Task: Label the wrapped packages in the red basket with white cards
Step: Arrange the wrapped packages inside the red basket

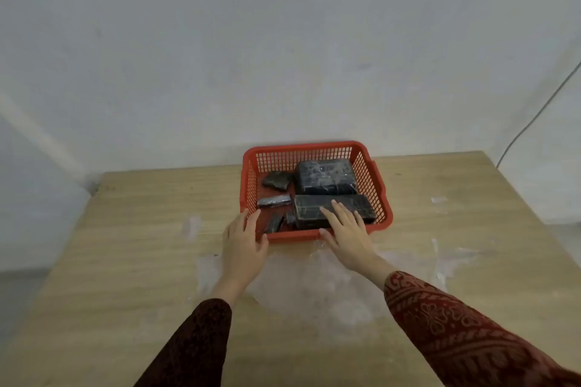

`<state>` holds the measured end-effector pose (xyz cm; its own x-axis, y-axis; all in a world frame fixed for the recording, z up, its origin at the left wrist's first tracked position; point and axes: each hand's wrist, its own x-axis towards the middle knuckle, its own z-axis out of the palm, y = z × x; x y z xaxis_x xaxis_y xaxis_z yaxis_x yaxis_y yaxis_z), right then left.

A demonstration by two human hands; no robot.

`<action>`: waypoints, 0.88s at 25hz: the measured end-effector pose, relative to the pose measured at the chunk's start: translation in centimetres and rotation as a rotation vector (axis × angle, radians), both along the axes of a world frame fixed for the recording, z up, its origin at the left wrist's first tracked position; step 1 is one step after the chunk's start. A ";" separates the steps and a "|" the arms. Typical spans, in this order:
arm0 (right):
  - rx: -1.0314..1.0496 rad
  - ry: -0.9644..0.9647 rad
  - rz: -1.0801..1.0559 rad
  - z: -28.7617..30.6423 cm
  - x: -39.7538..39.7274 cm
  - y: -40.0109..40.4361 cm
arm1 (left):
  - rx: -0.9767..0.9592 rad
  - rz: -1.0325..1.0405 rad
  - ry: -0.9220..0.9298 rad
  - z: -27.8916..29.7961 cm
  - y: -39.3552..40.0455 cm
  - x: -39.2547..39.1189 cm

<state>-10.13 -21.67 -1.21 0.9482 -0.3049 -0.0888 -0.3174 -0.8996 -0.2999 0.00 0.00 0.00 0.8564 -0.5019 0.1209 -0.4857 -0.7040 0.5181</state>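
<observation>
A red plastic basket (pixel 371 179) stands on the wooden table near the wall. Inside lie several dark packages wrapped in clear film: a big block (pixel 325 176) at the back, a long flat one (pixel 352 206) in front, and small pieces (pixel 276 181) on the left. My left hand (pixel 243 245) rests against the basket's near left corner, fingers spread. My right hand (pixel 344 229) reaches over the front rim with its fingers lying flat on the long package. No white card is in view.
The wooden table (pixel 125 261) runs to the grey wall. Crumpled clear plastic film (pixel 314 286) lies on it just in front of the basket, between my forearms. A thin cable (pixel 534 116) hangs down the wall at the right.
</observation>
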 end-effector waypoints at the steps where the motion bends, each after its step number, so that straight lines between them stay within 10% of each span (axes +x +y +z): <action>1: -0.040 -0.004 -0.004 -0.5 0.0 0.1 | -0.019 0.015 0.003 -0.3 -0.1 0.1; 15: -0.070 -0.097 -0.197 0.1 2.2 1.3 | -0.324 0.305 0.247 -2.3 -5.8 9.5; 22: 0.097 -0.017 0.219 1.2 17.1 -0.1 | -0.445 0.273 0.298 -2.8 -5.2 9.6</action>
<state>6.92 -21.81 0.03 0.9924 -0.0825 -0.0913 -0.1120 -0.9134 -0.3914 9.56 -5.15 -2.80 0.9765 -0.2154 0.0039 -0.1066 -0.4670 0.8778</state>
